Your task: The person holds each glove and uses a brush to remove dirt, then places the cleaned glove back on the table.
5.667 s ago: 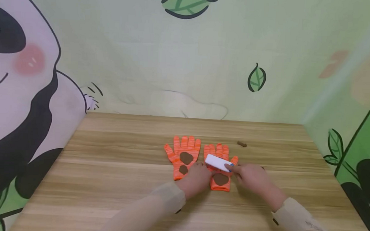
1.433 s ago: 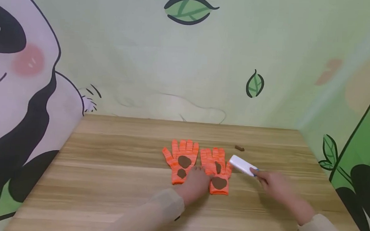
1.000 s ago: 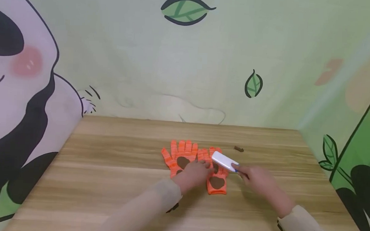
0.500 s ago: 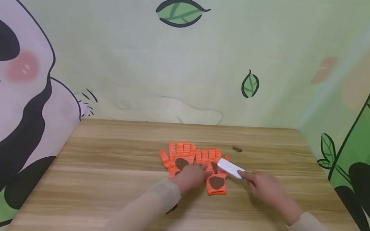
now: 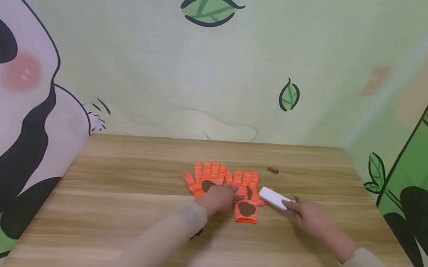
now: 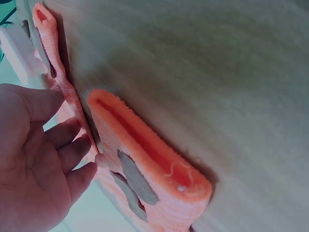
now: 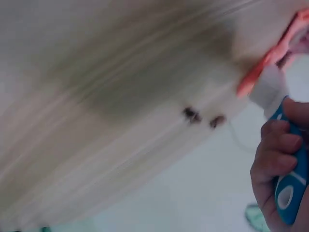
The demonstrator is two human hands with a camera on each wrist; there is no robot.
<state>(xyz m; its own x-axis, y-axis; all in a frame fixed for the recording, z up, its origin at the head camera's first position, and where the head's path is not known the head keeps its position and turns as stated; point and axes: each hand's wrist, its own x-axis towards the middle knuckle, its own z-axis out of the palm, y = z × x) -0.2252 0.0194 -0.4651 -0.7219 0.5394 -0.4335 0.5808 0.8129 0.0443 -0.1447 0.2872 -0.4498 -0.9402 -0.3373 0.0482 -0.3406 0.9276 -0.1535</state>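
Two orange knit gloves lie side by side with brown patches on them. My left hand [image 5: 219,199] rests on the inner edges of both, fingers loosely extended. It hides the lower part of the left glove [image 5: 197,174]; that glove's cuff gapes in the left wrist view. The right glove [image 5: 238,178] shows a round brown patch [image 5: 247,209] near its cuff and a narrow brown patch [image 5: 249,192] on the palm. My right hand [image 5: 314,219] grips the blue handle [image 7: 292,193] of a white-headed brush [image 5: 273,197], whose head is over the right glove's thumb.
A small dark brown piece [image 5: 273,170] lies behind the right glove. Another dark bit [image 5: 295,198] lies beside my right hand. The wooden table [image 5: 126,165] meets a wall covering [image 5: 148,67] with panda and leaf pictures at its back edge.
My right hand has swept the brush across the right glove's palm and out to its thumb side, pulling the thumb along. My left hand has slid slightly up and left over the left glove's lower patch.
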